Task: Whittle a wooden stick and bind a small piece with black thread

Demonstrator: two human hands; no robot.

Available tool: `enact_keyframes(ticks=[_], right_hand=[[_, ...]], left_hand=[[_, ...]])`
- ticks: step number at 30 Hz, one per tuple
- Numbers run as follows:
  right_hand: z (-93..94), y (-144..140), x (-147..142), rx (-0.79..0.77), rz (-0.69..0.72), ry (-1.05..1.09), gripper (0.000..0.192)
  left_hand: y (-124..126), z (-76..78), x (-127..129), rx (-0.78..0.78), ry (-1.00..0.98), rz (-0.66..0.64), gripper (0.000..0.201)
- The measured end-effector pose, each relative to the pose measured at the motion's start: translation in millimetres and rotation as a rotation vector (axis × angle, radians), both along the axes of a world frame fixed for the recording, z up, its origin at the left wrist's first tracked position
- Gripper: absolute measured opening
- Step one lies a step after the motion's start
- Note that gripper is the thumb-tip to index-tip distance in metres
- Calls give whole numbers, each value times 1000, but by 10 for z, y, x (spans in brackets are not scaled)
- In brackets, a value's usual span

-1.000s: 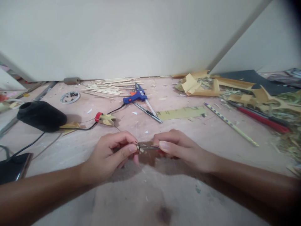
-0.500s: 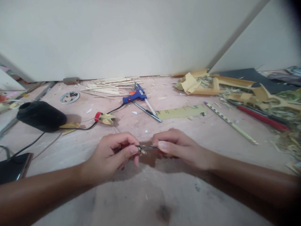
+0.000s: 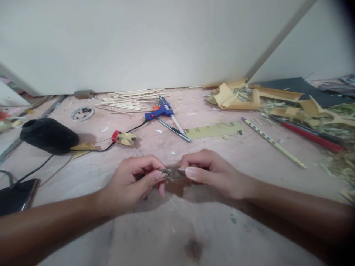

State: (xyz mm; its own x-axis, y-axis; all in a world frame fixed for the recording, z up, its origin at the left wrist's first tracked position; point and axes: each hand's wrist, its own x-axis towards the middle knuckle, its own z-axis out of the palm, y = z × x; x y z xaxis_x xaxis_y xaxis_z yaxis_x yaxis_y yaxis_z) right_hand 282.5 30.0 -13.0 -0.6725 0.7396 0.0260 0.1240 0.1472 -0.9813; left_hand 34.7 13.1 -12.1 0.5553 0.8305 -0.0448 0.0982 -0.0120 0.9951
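So I've got this small metal piece [image 3: 172,173] pinched between both hands, low over the floor [image 3: 177,229] and right in front of me. My left hand [image 3: 133,184] has thumb and forefinger closed on its left end, and my right hand [image 3: 210,171] is clamped on the right end, thumb on top. The piece lies pretty much flat and runs left to right, so its long axis goes straight from one grip to the other, with only a short bit showing in the gap. Both hands are about equally close to it; neither one is really the "near" one. Honestly it's too small and blurry to tell what it is, maybe little pliers or a clip.

Past my hands, a bit to the left, there's a small yellow thing with a red cap [image 3: 123,138] on a black cord, and the black pouch [image 3: 48,135] further left. Behind that are the blue glue gun [image 3: 159,112] and a craft knife [image 3: 174,130], well apart from my hands, then the pile of sticks [image 3: 130,100] near the wall. Off to the right sit a striped pencil [image 3: 273,142] and the cardboard scraps [image 3: 233,98]
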Motion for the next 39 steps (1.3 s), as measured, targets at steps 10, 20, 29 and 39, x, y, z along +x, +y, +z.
enact_keyframes(ticks=[10, 20, 29, 39], right_hand=[[12, -58, -71, 168, -168, -108, 40], [-1, -71, -77, 250, -174, -130, 37], [-10, -71, -67, 284, -176, -141, 40], [-23, -69, -46, 250, -105, -121, 42]], left_hand=[[4, 98, 55, 459, 198, 254, 17], [-31, 97, 54, 576, 264, 325, 14], [-3, 96, 45, 401, 146, 375, 12], [61, 18, 18, -242, -241, 199, 16]])
